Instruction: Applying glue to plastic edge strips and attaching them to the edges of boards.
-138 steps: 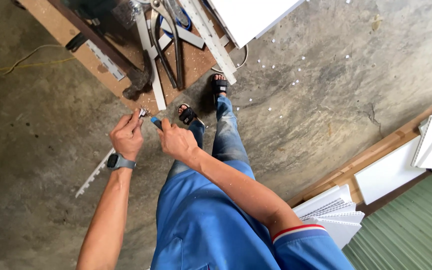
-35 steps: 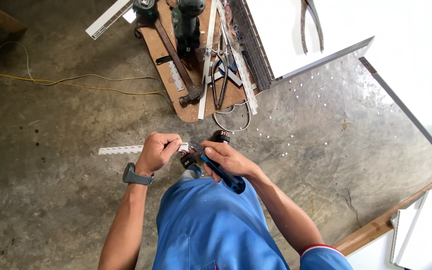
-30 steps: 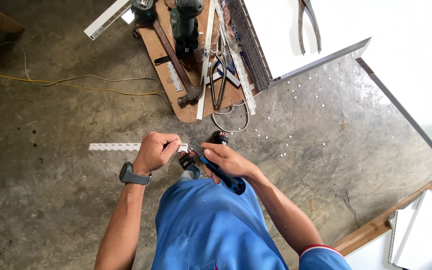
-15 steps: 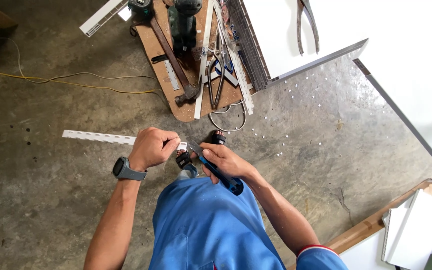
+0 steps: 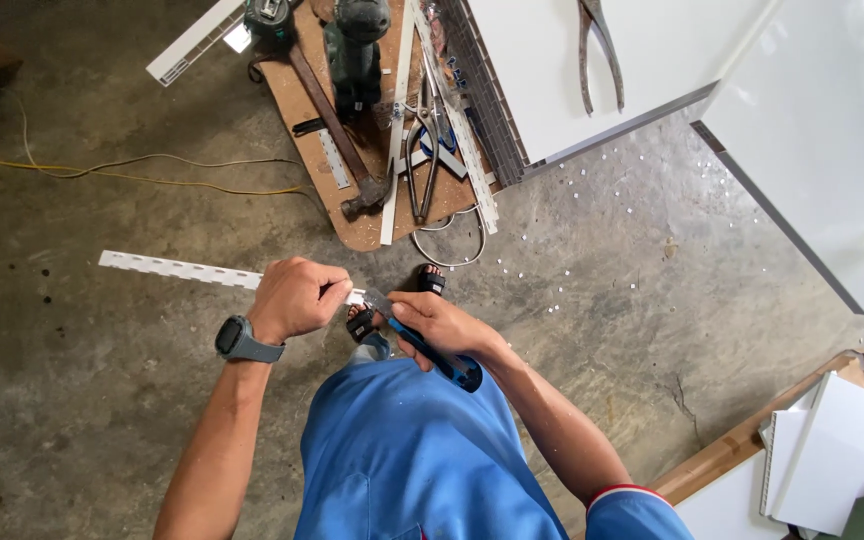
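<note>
Shirt: blue fabric, nearest the camera, filling the lower middle of the view.
Left hand: fingers curled shut around the near end of the strip; dark wristwatch on the wrist.
Right hand: fingers wrapped tight on the blue-handled pliers, whose tip meets the strip end just beside the left thumb.
Perforated strip: long, thin, flat, white, with 1 row of small holes; held level above the floor in front of the body, running out to the person's left.
Handling, judged: light and narrow, likely springy along its length and easily kinked; the far end hangs unsupported, so a grip close to the worked end looks soundest. Edges may be sharp.
Feet: dark sandals partly visible below the hands.
Floor: rough grey concrete, stained, cracked at right; small white chips scattered.
Cable: thin yellow cord trailing across the floor at left.
Wooden board: brown, rounded end, lying on the floor beyond the hands.
On the board: hammer, dark power tool, metal shears, further white strips.
White panels: smooth, flat sheets, farthest off; 1 carries a second pair of pincers.
</note>
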